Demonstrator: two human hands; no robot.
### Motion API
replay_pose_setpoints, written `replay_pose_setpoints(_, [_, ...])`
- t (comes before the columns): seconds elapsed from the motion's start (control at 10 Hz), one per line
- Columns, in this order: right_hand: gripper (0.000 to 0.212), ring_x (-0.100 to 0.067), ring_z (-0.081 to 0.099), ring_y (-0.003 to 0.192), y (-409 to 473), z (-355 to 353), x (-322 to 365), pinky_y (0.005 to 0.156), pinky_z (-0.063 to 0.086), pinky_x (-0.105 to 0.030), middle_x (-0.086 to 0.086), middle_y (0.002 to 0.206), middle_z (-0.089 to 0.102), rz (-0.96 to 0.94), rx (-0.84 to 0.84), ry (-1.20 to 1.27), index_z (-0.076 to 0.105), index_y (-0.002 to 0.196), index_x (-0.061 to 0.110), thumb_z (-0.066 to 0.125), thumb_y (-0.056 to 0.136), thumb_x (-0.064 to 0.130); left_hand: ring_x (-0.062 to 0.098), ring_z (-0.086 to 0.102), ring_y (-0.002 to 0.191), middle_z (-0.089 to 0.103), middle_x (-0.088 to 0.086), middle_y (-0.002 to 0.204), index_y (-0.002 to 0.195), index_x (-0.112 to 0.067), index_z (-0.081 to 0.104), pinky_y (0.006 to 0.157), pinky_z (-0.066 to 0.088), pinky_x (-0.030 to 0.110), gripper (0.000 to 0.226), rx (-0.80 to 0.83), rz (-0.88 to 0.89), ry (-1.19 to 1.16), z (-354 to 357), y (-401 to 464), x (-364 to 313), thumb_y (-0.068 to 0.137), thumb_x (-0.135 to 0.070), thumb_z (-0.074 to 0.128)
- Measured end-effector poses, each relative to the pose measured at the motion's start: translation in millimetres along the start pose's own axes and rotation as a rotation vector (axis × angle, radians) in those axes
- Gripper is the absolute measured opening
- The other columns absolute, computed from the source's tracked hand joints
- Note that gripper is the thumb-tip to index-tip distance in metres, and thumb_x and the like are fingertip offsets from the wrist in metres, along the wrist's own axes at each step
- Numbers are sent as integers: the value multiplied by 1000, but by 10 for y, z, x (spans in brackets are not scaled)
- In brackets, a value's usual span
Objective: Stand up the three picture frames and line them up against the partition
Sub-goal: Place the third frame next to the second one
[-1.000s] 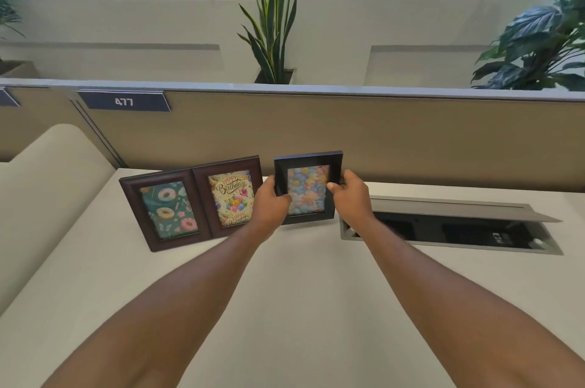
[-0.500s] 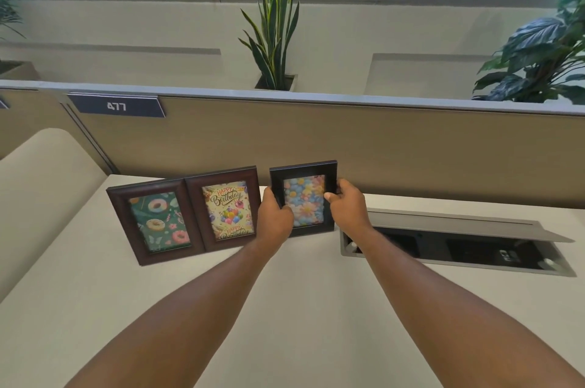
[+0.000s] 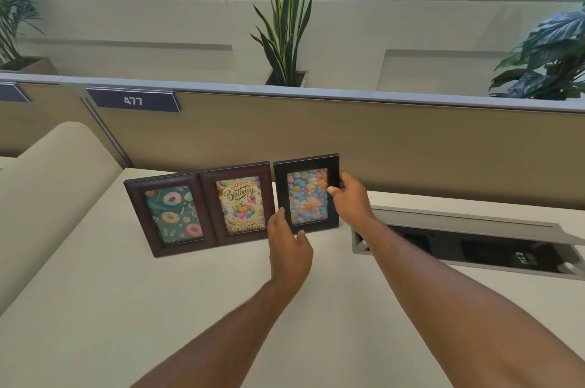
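Three picture frames stand in a row on the cream desk [image 3: 158,308], in front of the beige partition [image 3: 411,147]. At the left is a brown frame with donuts [image 3: 171,213]. A brown "Happy Birthday" frame [image 3: 240,202] stands in the middle, touching it. A black frame with flowers [image 3: 305,194] is at the right, close beside the birthday frame. My right hand [image 3: 351,197] grips the black frame's right edge, thumb on the front. My left hand [image 3: 289,248] pinches its lower left corner.
An open grey cable box [image 3: 474,242] is sunk into the desk just right of the black frame, its lid raised. A cream curved side panel [image 3: 47,185] stands at the left. A "477" label [image 3: 133,100] hangs on the partition, with plants behind it.
The black frame went from held above the desk to standing beside the birthday frame. My left hand slid from its left edge down to the lower corner.
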State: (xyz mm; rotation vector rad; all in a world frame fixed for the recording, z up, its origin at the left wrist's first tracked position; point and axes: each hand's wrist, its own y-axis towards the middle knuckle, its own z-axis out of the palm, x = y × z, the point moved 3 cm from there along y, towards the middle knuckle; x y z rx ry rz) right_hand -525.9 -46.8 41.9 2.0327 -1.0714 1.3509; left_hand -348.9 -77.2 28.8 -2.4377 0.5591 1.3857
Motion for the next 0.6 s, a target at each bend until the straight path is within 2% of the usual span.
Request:
replay_pose_setpoints(0.3, [24,-11,54,100,-23,47,20,59,47,-17,3,109,60,22,12,-9,54,123,17,51,99,18,21,26,150,27,5,163,156,-15,23,116,33,34,65,23,-22,-23,-81,9,36,99,-8,54])
replay_pose_setpoints(0.4, [24,-11,55,100,-51,43,36,56,45,-13,4,106,60,19,5,-11,55,123,17,52,99,18,22,25,150,26,6,163,156,-15,23,117,33,37,66,36,-29,-25,-90,5,28,99,-8,54])
replay_pose_setpoints(0.5, [25,-16,57,106,-62,47,39,59,46,-17,1,111,62,23,11,-2,54,124,17,52,99,19,22,26,150,26,6,163,156,-15,23,116,33,37,66,41,-31,-29,-108,18,27,99,-8,54])
replay_pose_setpoints(0.6, [24,-20,61,110,-78,43,38,58,47,-15,1,112,63,14,17,-7,55,123,19,53,99,21,23,27,150,27,6,163,156,-15,23,116,34,36,65,34,-34,-41,-119,-10,19,99,-8,54])
